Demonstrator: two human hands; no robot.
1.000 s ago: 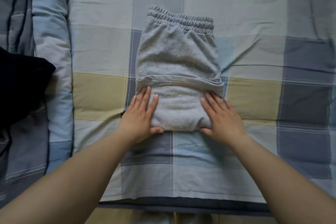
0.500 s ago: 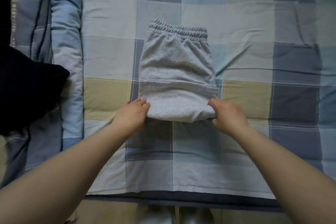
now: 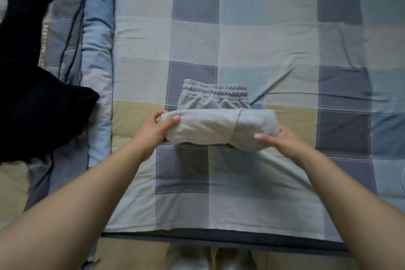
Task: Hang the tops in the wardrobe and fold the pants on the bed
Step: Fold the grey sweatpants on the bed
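Grey sweatpants (image 3: 210,125) lie folded on the checked bed cover (image 3: 274,46), elastic waistband at the far end. The near folded part is lifted off the cover and turned over toward the waistband. My left hand (image 3: 156,129) grips the left end of that fold, thumb on top. My right hand (image 3: 279,141) grips the right end, thumb on top and fingers underneath.
A black garment (image 3: 32,98) lies in a heap at the left on a rolled blue quilt (image 3: 96,50). The bed's near edge (image 3: 219,240) runs along the bottom, with floor and my feet below it.
My hands went from pressing flat on the fold to gripping its near edge, then lifted it and rolled it toward the waistband. The view shifted back from the bed.
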